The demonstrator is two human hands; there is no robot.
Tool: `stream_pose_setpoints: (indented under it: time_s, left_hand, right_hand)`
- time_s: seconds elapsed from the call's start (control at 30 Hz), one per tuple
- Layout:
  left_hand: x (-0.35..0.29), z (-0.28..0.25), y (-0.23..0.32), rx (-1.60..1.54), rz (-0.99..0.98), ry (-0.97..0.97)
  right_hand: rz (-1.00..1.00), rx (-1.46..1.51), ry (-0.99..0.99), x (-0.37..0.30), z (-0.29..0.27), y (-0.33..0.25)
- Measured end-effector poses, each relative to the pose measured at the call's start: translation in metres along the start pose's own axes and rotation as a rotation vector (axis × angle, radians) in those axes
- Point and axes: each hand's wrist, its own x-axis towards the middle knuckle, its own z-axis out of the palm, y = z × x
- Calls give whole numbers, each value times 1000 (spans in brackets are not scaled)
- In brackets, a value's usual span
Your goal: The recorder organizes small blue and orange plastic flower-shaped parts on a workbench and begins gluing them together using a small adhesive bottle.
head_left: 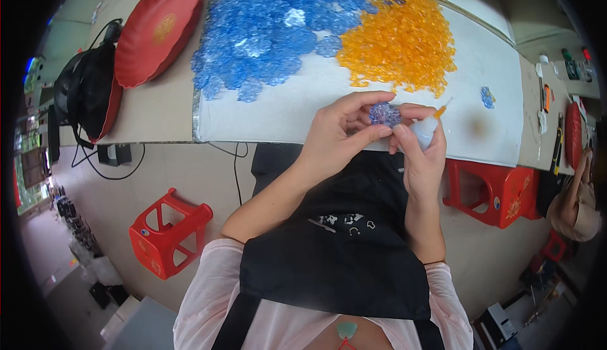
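Between the thumb and fingers of my left hand point(335, 128) is a round, faceted, clear purple-blue plastic flower point(382, 115), held just above the table's front edge. My right hand point(420, 160) is wrapped round a small white squeeze bottle point(423, 132) whose thin orange tip point(441, 111) points up and to the right, away from the flower. The right fingertips come close to the flower's right side; whether they touch it I cannot tell. Beyond my hands lie a wide heap of clear blue plastic pieces point(265, 53) and a heap of orange pieces point(401, 46).
A small blue-and-yellow piece point(487, 97) lies on the white table covering point(468, 91). To the left stands a red scalloped tray point(148, 40) beside a black bag point(82, 91). Red stools point(165, 233) flank me on the floor. Another person's arm point(574, 189) shows at far right.
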Motion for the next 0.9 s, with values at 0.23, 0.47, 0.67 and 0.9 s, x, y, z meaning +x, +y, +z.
stream_pose_setpoints:
  time_s: [0.23,0.47,0.67,0.9]
  left_hand:
    - [-11,-23,13,-131,-50,88]
    - [-22,-36,12,-235,-113,99]
    - [-35,-40,14,-349,-56,105]
    - [-46,-23,32,-239,75,38]
  right_hand:
    - [-507,-474,377,22,-84,-23]
    - [-403,-584,449,59,-170,-47]
    - [-440,-691,535,56,-162,-39]
    - [-1364,-702,225,-41,-41,-174]
